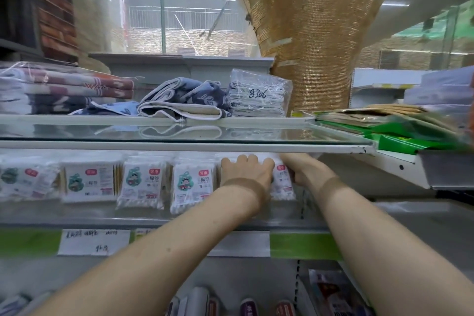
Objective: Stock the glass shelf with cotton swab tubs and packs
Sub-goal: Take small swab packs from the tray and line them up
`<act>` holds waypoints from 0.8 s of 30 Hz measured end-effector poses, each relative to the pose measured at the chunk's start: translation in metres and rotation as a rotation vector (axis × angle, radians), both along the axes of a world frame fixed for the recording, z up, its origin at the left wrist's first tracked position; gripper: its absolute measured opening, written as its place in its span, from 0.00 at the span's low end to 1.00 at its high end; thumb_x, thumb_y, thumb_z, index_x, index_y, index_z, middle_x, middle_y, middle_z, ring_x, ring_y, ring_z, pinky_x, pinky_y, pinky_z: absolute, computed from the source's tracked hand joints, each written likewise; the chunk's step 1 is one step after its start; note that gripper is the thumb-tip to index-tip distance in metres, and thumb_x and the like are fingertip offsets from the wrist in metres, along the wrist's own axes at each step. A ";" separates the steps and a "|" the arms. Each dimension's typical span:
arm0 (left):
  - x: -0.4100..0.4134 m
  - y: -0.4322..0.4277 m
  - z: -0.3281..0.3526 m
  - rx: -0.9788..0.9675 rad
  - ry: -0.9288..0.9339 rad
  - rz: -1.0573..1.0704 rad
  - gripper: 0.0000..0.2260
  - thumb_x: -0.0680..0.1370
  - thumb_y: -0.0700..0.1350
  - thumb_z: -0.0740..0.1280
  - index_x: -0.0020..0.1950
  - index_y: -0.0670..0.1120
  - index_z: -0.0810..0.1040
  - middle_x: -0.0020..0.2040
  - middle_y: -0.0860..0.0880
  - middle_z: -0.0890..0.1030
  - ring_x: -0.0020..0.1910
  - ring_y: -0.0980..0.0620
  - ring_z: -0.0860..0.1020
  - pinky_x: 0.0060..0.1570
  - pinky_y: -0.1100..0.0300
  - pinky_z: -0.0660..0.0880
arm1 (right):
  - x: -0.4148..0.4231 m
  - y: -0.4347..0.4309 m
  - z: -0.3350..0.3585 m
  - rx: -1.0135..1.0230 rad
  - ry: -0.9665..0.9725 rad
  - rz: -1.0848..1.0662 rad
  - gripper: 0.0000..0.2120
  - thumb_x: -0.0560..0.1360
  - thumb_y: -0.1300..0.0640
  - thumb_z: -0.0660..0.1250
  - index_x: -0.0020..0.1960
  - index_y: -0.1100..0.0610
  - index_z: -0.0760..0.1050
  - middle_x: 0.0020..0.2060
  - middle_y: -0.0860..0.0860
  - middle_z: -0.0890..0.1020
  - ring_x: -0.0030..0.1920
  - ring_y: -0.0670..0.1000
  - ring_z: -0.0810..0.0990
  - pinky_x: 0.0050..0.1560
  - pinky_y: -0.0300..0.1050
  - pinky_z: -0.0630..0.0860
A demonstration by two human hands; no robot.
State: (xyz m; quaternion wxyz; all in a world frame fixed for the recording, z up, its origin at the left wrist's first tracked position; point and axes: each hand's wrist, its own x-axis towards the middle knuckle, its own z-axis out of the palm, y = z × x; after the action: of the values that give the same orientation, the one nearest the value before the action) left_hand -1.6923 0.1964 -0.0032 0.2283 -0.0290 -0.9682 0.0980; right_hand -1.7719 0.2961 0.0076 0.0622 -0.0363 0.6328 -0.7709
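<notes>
Now gripping the end cotton swab pack (pixel 282 183) with both hands, beneath the upper glass shelf (pixel 179 147).

Curls the left hand (pixel 246 172) over the pack's top and front, fingers bent; clamps the right hand (pixel 298 169) on its right edge. Keeps it upright at the right end of the lower shelf (pixel 102 213), just beside a row of four more cotton swab packs (pixel 192 185) standing face-out, the leftmost blurred. Above, on the glass: folded striped towels (pixel 64 90), a loose blue-and-white cloth (pixel 184 100) and a clear bag of cloths marked 8306 (pixel 259 95). On the lower shelf's front edge, a handwritten price label (pixel 93 241); off to the right, green packages (pixel 410 141).
</notes>
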 end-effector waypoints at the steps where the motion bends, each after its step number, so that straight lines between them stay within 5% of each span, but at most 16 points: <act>1: 0.000 -0.001 0.000 0.004 0.009 -0.008 0.14 0.78 0.50 0.63 0.63 0.51 0.65 0.61 0.46 0.70 0.62 0.44 0.68 0.53 0.48 0.63 | 0.006 0.001 0.001 0.097 0.054 0.027 0.15 0.81 0.62 0.57 0.35 0.58 0.68 0.29 0.55 0.78 0.25 0.48 0.77 0.30 0.37 0.77; 3: 0.000 -0.003 -0.001 0.010 0.018 -0.020 0.14 0.79 0.50 0.62 0.63 0.51 0.65 0.61 0.45 0.71 0.61 0.44 0.68 0.53 0.48 0.63 | 0.005 0.000 0.000 0.168 0.138 0.032 0.15 0.80 0.64 0.59 0.34 0.59 0.68 0.25 0.55 0.76 0.18 0.47 0.75 0.20 0.35 0.72; 5: 0.000 -0.004 -0.002 0.012 0.013 -0.034 0.14 0.79 0.50 0.62 0.63 0.50 0.65 0.61 0.45 0.71 0.61 0.44 0.69 0.55 0.48 0.63 | 0.006 0.001 -0.001 0.305 0.151 0.004 0.14 0.80 0.63 0.59 0.35 0.57 0.67 0.29 0.57 0.71 0.21 0.47 0.74 0.22 0.35 0.73; 8: 0.005 -0.005 0.003 0.001 -0.014 -0.051 0.15 0.78 0.52 0.62 0.63 0.50 0.66 0.61 0.45 0.71 0.61 0.44 0.69 0.57 0.49 0.63 | 0.015 0.007 0.008 0.555 0.244 -0.063 0.14 0.81 0.59 0.57 0.37 0.55 0.67 0.35 0.52 0.71 0.33 0.46 0.72 0.37 0.37 0.70; 12: 0.017 -0.021 0.010 -0.091 0.004 -0.027 0.16 0.78 0.52 0.64 0.63 0.49 0.68 0.62 0.45 0.71 0.63 0.44 0.68 0.62 0.49 0.61 | 0.047 0.015 0.010 0.920 0.453 -0.210 0.14 0.81 0.54 0.57 0.56 0.62 0.76 0.52 0.57 0.78 0.53 0.57 0.76 0.54 0.48 0.71; 16: 0.022 -0.038 0.009 -0.196 -0.009 0.048 0.16 0.78 0.50 0.64 0.65 0.50 0.69 0.63 0.46 0.72 0.64 0.45 0.68 0.63 0.49 0.60 | 0.071 0.012 -0.003 1.214 0.502 -0.401 0.13 0.77 0.48 0.62 0.56 0.54 0.75 0.55 0.55 0.77 0.54 0.58 0.76 0.53 0.48 0.74; 20: 0.018 -0.034 0.007 -0.248 -0.046 0.062 0.13 0.78 0.44 0.61 0.63 0.50 0.70 0.62 0.47 0.76 0.64 0.46 0.69 0.67 0.46 0.56 | 0.087 -0.005 -0.010 1.403 0.537 -0.092 0.08 0.78 0.52 0.63 0.56 0.49 0.74 0.50 0.48 0.76 0.51 0.52 0.75 0.56 0.45 0.73; 24: 0.010 -0.035 0.007 -0.267 -0.040 0.044 0.13 0.78 0.40 0.59 0.61 0.51 0.73 0.61 0.48 0.77 0.63 0.46 0.70 0.67 0.48 0.56 | 0.079 -0.017 -0.012 1.403 0.488 -0.094 0.07 0.77 0.57 0.61 0.52 0.49 0.75 0.52 0.50 0.79 0.48 0.52 0.75 0.53 0.44 0.72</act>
State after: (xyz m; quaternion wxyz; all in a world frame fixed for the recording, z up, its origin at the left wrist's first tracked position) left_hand -1.6825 0.1611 0.0035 0.2007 -0.0399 -0.9514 0.2304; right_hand -1.6934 0.2794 -0.0045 -0.1045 -0.1308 0.9732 -0.1577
